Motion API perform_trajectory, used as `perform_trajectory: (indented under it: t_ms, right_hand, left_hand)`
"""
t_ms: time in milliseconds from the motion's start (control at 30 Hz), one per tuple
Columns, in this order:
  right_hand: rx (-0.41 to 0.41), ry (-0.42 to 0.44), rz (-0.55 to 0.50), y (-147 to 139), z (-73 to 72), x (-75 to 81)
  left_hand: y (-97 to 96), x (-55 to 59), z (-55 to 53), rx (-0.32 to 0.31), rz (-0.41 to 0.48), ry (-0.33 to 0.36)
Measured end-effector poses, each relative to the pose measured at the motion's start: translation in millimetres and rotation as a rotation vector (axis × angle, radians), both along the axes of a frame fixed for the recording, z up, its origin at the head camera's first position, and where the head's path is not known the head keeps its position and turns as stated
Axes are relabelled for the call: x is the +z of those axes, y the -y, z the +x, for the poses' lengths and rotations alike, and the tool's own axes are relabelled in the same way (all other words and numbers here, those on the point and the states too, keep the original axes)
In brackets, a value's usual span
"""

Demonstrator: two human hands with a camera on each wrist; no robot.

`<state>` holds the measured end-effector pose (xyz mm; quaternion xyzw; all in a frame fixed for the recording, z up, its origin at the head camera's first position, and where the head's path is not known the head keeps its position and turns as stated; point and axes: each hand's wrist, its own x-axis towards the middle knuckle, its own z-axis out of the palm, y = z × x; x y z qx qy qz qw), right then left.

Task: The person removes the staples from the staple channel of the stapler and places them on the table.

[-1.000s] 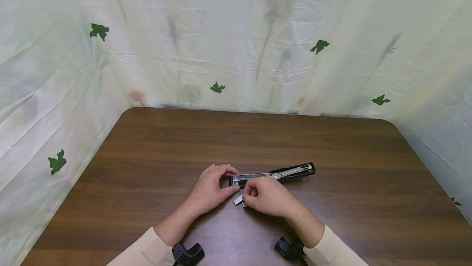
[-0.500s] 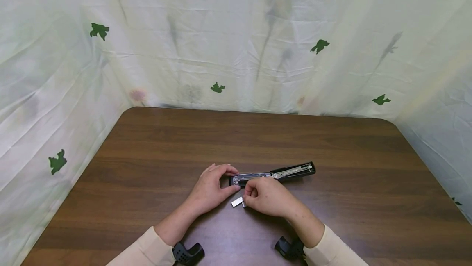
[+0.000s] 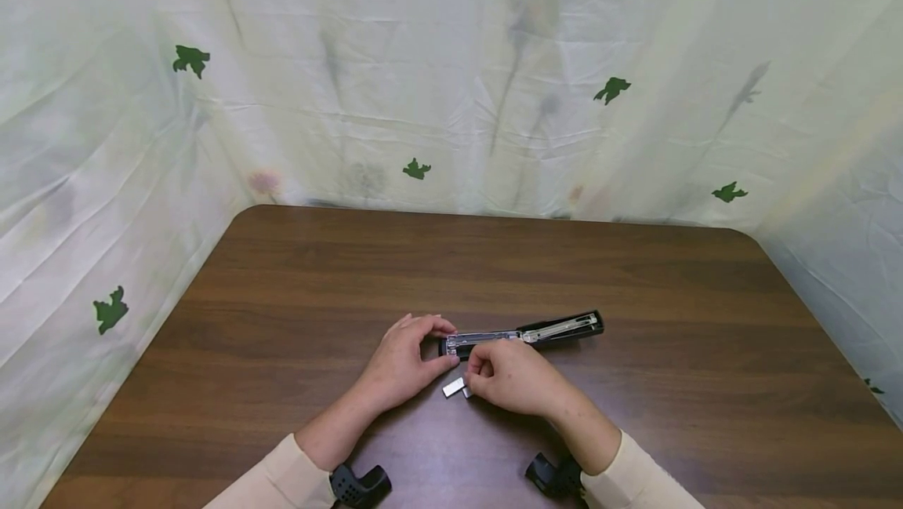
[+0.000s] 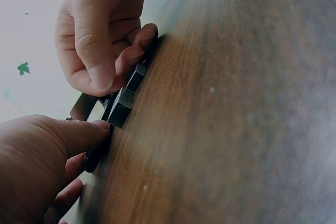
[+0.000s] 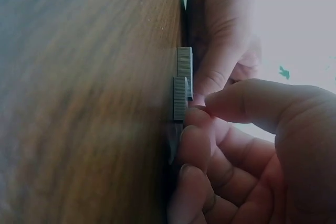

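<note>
An opened black stapler [image 3: 564, 329] lies across the table, its metal magazine exposed and its top swung back to the right. My left hand [image 3: 404, 354] holds its left end between thumb and fingers. Just in front rests a silver strip of staples [image 3: 454, 387], with a second staple strip [image 5: 180, 98] overlapping it in the right wrist view. My right hand [image 3: 515, 379] has curled fingers, the thumb meeting the index finger right beside the strips. Nothing shows between those fingertips, and the hand covers part of the stapler's middle.
The brown wooden table [image 3: 339, 258] has rounded far corners. A pale curtain [image 3: 451, 85] with green leaf prints surrounds its back and sides. Black wrist devices [image 3: 361, 485] sit near both cuffs.
The left staple strip has shifted slightly toward the near left and turned a little. Both hands and the stapler stay where they were.
</note>
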<state>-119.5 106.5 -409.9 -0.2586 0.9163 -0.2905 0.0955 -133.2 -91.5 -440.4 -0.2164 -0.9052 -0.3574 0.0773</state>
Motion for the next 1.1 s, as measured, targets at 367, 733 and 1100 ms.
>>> perform_trajectory:
  t_ms: [367, 733, 1100]
  right_hand:
    - [-0.223, -0.124, -0.133, -6, -1.4, 22.2]
    - [-0.474, -0.451, -0.14, -20, -12.4, 30.6]
    - [-0.494, -0.396, -0.124, -29, -16.1, 31.4]
  left_hand:
    - [-0.5, -0.8, -1.6, -0.012, 0.018, -0.006]
    - [2.9, 1.2, 0.1, 0.001, 0.0, 0.005]
    - [4.2, -1.5, -0.7, -0.005, -0.002, 0.013]
